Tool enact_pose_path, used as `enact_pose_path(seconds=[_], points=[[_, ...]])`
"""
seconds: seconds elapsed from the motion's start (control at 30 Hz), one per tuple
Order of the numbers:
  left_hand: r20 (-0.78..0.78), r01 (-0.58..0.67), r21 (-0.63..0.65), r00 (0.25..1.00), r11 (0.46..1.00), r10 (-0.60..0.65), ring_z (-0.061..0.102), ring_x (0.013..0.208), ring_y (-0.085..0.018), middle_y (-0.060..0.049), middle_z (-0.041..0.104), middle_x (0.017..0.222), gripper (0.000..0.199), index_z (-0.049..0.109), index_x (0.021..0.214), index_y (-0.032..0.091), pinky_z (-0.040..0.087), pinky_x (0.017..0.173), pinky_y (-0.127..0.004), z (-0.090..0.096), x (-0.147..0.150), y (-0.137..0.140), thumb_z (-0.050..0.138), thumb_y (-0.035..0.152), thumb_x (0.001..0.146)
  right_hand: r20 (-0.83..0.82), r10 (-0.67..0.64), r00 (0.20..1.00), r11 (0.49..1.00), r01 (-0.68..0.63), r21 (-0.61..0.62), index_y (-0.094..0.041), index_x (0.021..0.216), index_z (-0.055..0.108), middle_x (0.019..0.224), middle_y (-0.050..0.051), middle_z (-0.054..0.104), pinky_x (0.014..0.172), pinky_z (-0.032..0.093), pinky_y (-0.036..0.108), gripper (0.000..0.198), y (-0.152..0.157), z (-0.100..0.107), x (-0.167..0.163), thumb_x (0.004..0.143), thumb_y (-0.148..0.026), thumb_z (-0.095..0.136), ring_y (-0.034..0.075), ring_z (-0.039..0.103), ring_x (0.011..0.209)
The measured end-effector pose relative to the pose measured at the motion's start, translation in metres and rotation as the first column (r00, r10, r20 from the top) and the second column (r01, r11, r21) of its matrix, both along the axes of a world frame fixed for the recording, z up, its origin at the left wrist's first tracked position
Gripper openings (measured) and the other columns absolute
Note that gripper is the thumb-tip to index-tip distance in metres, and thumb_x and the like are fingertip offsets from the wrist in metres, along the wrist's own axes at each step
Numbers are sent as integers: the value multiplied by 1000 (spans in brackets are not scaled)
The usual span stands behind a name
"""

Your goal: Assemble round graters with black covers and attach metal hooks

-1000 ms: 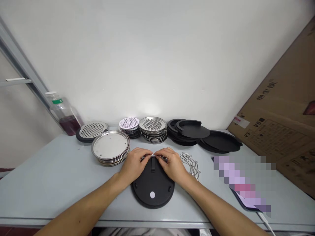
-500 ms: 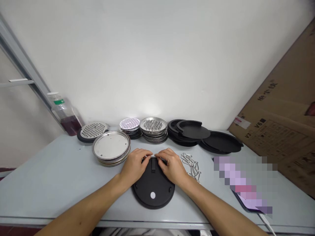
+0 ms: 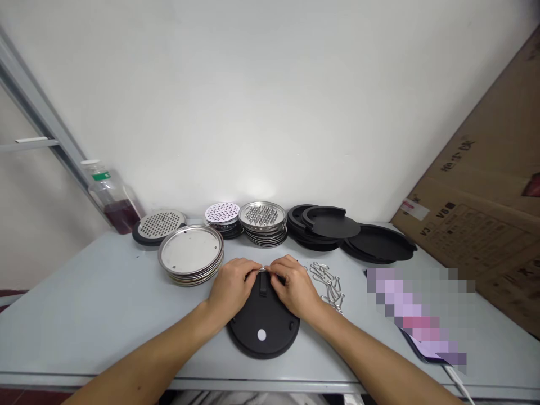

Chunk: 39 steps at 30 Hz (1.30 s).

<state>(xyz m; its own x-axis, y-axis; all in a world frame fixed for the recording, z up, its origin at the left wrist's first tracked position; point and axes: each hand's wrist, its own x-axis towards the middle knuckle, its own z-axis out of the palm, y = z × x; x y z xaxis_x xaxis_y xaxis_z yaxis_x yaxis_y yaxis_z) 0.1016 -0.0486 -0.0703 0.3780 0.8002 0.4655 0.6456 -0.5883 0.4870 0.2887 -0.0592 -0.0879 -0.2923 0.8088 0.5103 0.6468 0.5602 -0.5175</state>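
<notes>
A round black plastic disc [image 3: 265, 316] lies flat in front of me, with a white round dot [image 3: 261, 335] near its lower edge and a narrow raised tab [image 3: 262, 283] at its far edge. My left hand [image 3: 233, 286] and my right hand [image 3: 294, 286] rest on the disc's two far sides. Thumbs and forefingers of both pinch a small metal wire clip [image 3: 263, 269] at the far rim, just beyond the tab. Most of the clip is hidden by the fingertips. Right of my right hand lies a loose pile of metal wire clips [image 3: 327, 282].
Behind my left hand stand stacked metal plates [image 3: 190, 250] and a perforated disc [image 3: 163, 224]. Along the wall are a purple perforated disc [image 3: 222, 212], stacked grater plates [image 3: 264, 216] and black round trays [image 3: 331, 222]. A bottle [image 3: 112, 197], a phone [image 3: 426, 350] and a cardboard box [image 3: 476, 185] flank them.
</notes>
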Motion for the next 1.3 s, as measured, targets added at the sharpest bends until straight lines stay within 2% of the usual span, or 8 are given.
enact_pose_path(seconds=[0.23, 0.5, 0.8, 1.03, 1.3], points=[[-32, -36, 4, 999, 999, 36, 68, 78, -21, -3, 74, 84, 15, 70, 88, 19, 51, 72, -32, 1, 2, -3, 59, 9, 88, 21, -14, 1000, 1000, 14, -6, -20, 96, 75, 86, 6, 70, 81, 51, 36, 28, 0, 2, -2, 83, -2, 56, 23, 59, 88], [-32, -8, 30, 999, 1000, 9, 68, 80, -21, -4, 75, 84, 18, 71, 84, 19, 52, 75, -33, 0, 1, -1, 61, 4, 84, 59, -23, 998, 1000, 23, 5, -20, 94, 75, 81, 6, 68, 75, 49, 34, 28, -1, 2, -3, 84, -2, 56, 23, 58, 82], [-4, 13, 26, 1000, 1000, -13, 70, 81, -21, -4, 77, 86, 21, 74, 82, 20, 54, 77, -34, -4, 1, 2, 63, 3, 83, 78, -109, 991, 994, 107, 29, -20, 79, 70, 77, 5, 63, 71, 45, 33, 20, -2, -1, -7, 81, -4, 57, 22, 55, 80], [18, 33, 7, 999, 999, -33, 70, 81, -20, -3, 77, 84, 21, 76, 81, 21, 54, 78, -33, -6, 0, 6, 65, 3, 82, 33, -85, 996, 995, 83, 55, -20, 66, 61, 72, 4, 60, 71, 44, 32, 23, -1, 0, -10, 78, -1, 55, 21, 52, 77], [35, 25, -6, 999, 1000, -25, 71, 80, -19, -2, 78, 84, 21, 77, 81, 21, 54, 77, -31, -7, 1, 7, 67, 3, 81, 11, -99, 995, 992, 98, 78, -20, 62, 58, 68, 3, 58, 69, 42, 32, 24, -1, -3, -12, 75, 0, 55, 21, 50, 75]])
